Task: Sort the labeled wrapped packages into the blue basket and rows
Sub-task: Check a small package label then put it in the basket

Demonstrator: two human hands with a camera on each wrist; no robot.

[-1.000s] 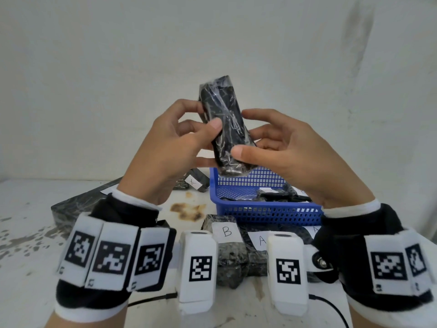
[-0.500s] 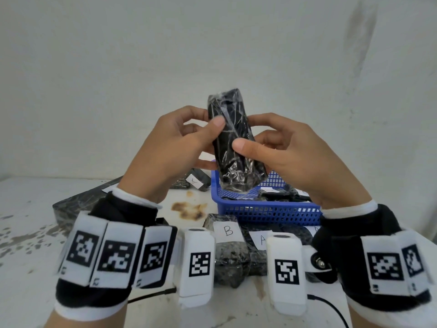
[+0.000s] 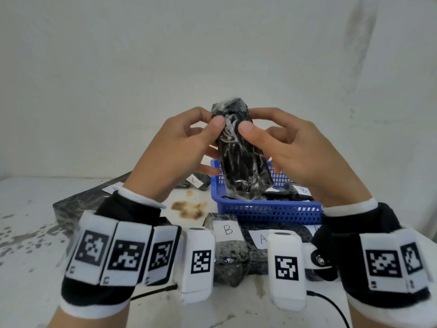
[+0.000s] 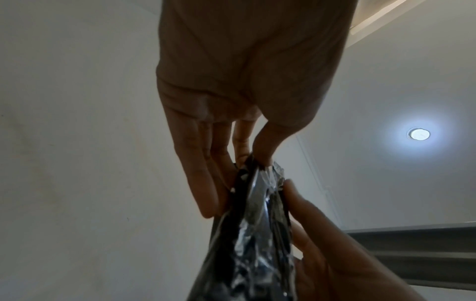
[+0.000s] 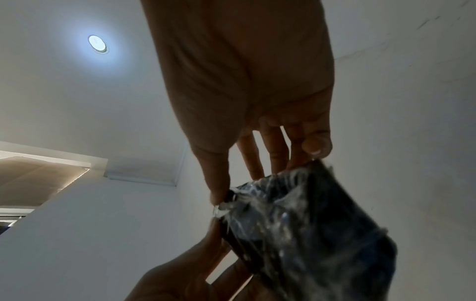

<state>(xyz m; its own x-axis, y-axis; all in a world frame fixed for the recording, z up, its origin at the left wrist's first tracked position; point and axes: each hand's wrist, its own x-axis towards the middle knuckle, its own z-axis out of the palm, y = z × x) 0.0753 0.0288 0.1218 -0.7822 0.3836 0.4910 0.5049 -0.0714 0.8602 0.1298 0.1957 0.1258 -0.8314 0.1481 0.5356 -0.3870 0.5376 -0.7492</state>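
Both hands, left hand (image 3: 182, 147) and right hand (image 3: 300, 150), pinching the wrapped package (image 3: 241, 152) near its top: the slick film below the grip could slip, and no label is visible.

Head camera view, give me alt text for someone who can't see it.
Both hands, left hand and right hand, hold a black plastic-wrapped package upright above a blue basket. Packages labeled B and A lie on the white table below.

Both wrists: black wristbands (image 3: 123, 209) w/ white cuffs, white blocks (image 3: 197, 259) w/ black square-code tags, thin black cables (image 3: 331, 306).
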